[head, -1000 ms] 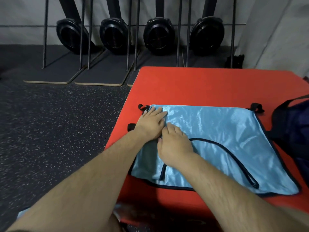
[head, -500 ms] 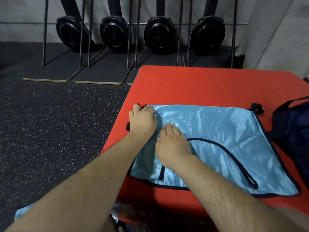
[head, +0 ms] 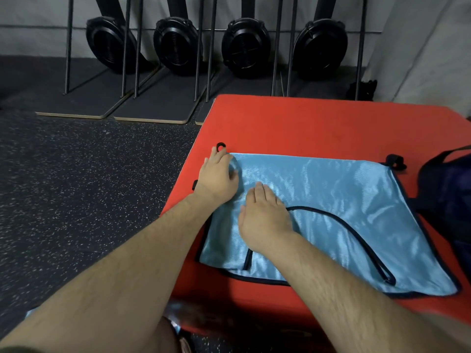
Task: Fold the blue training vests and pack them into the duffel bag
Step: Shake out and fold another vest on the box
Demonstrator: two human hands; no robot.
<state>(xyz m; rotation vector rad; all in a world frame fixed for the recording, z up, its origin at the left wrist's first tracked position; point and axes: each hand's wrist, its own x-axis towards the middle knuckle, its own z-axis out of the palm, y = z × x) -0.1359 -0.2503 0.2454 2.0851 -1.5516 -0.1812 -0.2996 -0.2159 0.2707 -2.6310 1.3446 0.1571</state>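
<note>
step: folding, first vest. blue vest (head: 318, 200) lies flat on the red bench (head: 305, 123), not yet folded over. duffel bag (head: 448, 194) sits just beside its right edge, nothing packed that i can see.
left hand (head: 219, 179) is on the vest's far-left corner, next to a black loop (head: 220, 146); can't tell if it pinches the corner or only presses it. right hand (head: 265, 215) is flat, fingers straight, pressing the fabric near the black-trimmed armhole.
next, my read: left hand needs a real grip on the corner, then carry that side across to the right while the right hand pins the crease. fabric looks slick, likely to slide.
</note>
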